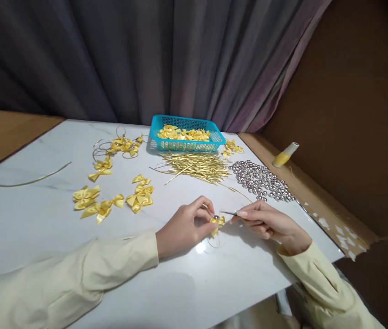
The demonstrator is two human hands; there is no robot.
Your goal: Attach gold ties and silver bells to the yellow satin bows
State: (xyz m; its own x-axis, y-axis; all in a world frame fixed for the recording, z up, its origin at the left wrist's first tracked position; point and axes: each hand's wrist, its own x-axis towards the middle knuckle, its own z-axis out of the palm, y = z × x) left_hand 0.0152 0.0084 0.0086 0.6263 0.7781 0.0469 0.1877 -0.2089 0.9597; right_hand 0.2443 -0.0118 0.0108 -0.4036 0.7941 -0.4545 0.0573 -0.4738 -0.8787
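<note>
Bow (218,221) and silver bead (216,217) sit together in the pinch of the left hand (183,228), over the near part of the white table (152,292). The right hand (276,221) is closed around a thin metal tool (228,213), its tip near the bead; I cannot tell what kind of tool it is. A fine strand (210,252) curves below the bow. To do this well, the left thumb and finger should hold the bead firm at the bow's middle without crushing the ribbon, and the tip should point away from the fingertips. Small, slow moves seem best, since the strand could snag. Gold ties (199,168) and loose beads (262,180) lie beyond the hands.
</note>
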